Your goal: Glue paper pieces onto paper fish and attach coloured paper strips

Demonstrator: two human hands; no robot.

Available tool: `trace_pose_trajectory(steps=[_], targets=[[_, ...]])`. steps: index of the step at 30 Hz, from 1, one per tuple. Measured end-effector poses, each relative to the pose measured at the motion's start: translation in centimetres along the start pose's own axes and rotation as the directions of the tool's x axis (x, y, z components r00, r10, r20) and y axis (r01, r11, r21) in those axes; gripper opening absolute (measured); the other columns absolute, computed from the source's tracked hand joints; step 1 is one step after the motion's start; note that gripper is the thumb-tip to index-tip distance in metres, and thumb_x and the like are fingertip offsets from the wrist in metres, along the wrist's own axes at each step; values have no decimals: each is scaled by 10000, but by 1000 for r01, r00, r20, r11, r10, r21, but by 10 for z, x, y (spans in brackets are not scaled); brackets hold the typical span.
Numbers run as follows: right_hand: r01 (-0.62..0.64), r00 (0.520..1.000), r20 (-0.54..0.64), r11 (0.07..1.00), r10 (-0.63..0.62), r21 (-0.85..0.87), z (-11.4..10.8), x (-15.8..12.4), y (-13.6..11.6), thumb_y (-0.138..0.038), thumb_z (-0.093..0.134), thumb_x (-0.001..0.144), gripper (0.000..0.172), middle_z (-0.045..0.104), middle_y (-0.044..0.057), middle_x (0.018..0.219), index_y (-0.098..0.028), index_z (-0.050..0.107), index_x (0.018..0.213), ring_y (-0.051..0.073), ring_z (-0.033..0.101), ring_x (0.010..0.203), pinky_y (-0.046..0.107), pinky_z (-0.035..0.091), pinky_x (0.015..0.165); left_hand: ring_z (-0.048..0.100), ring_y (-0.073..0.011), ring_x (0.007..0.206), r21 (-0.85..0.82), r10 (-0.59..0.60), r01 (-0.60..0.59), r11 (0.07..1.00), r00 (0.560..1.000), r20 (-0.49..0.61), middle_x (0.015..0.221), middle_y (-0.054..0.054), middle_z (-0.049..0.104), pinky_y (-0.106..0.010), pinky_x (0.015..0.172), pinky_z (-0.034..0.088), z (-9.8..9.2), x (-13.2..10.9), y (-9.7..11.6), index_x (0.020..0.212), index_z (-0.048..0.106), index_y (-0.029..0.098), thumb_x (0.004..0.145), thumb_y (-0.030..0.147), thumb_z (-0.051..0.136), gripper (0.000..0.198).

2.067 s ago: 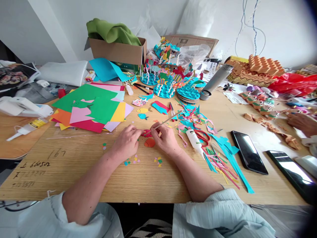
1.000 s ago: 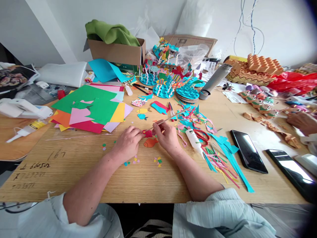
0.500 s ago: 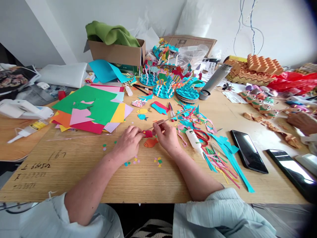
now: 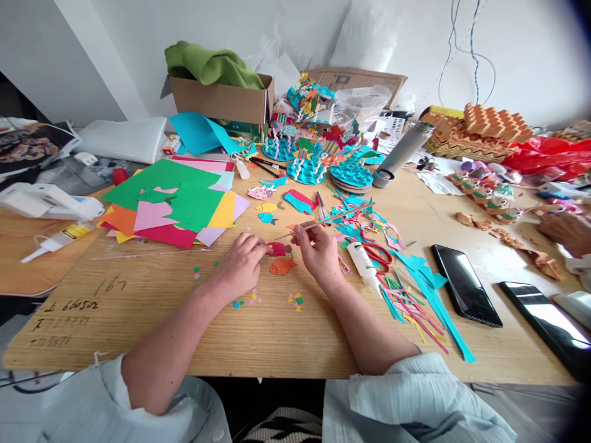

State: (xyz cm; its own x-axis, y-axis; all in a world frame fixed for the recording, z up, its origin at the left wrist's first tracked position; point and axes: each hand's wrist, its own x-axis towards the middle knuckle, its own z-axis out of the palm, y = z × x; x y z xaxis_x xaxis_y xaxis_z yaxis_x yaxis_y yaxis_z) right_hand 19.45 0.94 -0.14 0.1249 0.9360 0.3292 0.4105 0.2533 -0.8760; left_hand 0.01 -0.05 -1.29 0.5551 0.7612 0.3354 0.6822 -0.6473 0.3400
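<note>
Right hand [image 4: 319,251]: grip closed on a thin stick [image 4: 344,215], one end near the red paper fish [image 4: 279,249].
Left hand [image 4: 237,263]: fingertips at the fish's left end; pinching or only pressing, cannot tell.
Red paper fish: on the surface [image 4: 277,347], between hands, just beyond the orange fish [image 4: 282,266].
Step, seemingly: decorating.
Next move: calls for a steadied fish, light stick-work.

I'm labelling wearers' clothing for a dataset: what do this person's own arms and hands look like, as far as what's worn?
The left hand and right hand are bare, with no gloves or watch visible. The loose, pale-blue, crinkled fabric left sleeve and matching right sleeve end around the elbows, showing no printed markings.
</note>
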Motion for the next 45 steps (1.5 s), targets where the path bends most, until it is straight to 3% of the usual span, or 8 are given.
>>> trace_pose_trajectory(steps=[6, 14, 17, 21, 26, 34, 39, 45], targets=[[62, 998, -21, 991, -60, 115, -5, -3, 0, -415, 552, 905, 262, 663, 15, 631, -194, 597, 772, 155, 647, 593, 274, 505, 581, 516, -248, 1054, -59, -28, 25, 998, 998, -48, 1016, -75, 662, -438, 947, 496, -5, 0, -3, 1079, 650, 160, 715, -81, 442, 483], [196, 971, 104, 964, -217, 181, -10, -22, -14, -353, 491, 926, 246, 614, 16, 700, -216, 560, 733, 155, 630, 605, 295, 521, 577, 576, -215, 1064, -84, -138, 133, 988, 989, -57, 1021, -66, 637, -392, 935, 518, -10, -4, -4, 1147, 637, 187, 730, -58, 461, 515], [228, 970, 43, 957, -239, 180, -13, -22, -13, -347, 486, 911, 241, 600, 14, 680, -225, 540, 710, 155, 598, 573, 300, 516, 550, 589, -211, 1060, -111, -139, 134, 985, 990, -39, 1009, -57, 652, -391, 934, 527, -10, -4, -5, 1153, 636, 204, 723, -61, 460, 535], [173, 985, -56, 972, -165, 160, -14, -18, -10, -340, 499, 879, 210, 594, 11, 681, -230, 535, 703, 156, 591, 549, 296, 513, 519, 587, -225, 1053, -88, -119, 117, 989, 992, -27, 982, -63, 670, -408, 934, 528, -12, -3, -4, 1141, 645, 198, 729, -57, 456, 521], [199, 980, -68, 961, -189, 192, -14, -18, -11, -310, 517, 871, 207, 588, 3, 667, -228, 541, 682, 148, 586, 534, 289, 501, 514, 585, -231, 1048, -49, -105, 104, 993, 994, -14, 986, -65, 683, -401, 918, 527, -13, -2, -3, 1103, 648, 186, 720, -68, 461, 496], [239, 967, 69, 968, -244, 74, -13, -17, -5, -296, 489, 927, 219, 628, 10, 681, -222, 566, 736, 153, 618, 590, 279, 499, 564, 576, -223, 1077, -71, -107, 105, 992, 994, -27, 1028, -60, 662, -387, 942, 516, -11, -3, -3, 1136, 635, 196, 716, -73, 460, 528], [228, 956, 213, 969, -204, -92, -6, -12, -2, -289, 496, 926, 197, 665, 43, 772, -204, 568, 764, 157, 643, 648, 254, 474, 551, 532, -250, 1080, -28, -24, 23, 999, 999, -36, 1018, -93, 680, -422, 961, 500, -9, -3, -4, 1097, 660, 148, 731, -67, 459, 469], [271, 942, 236, 956, -239, -111, -1, -12, -1, -288, 488, 933, 193, 677, 43, 782, -206, 583, 786, 153, 637, 644, 247, 475, 539, 489, -272, 1120, 31, 28, -27, 999, 999, -43, 1113, -101, 657, -469, 995, 471, -4, -3, -4, 1092, 694, 156, 738, -51, 480, 462]])
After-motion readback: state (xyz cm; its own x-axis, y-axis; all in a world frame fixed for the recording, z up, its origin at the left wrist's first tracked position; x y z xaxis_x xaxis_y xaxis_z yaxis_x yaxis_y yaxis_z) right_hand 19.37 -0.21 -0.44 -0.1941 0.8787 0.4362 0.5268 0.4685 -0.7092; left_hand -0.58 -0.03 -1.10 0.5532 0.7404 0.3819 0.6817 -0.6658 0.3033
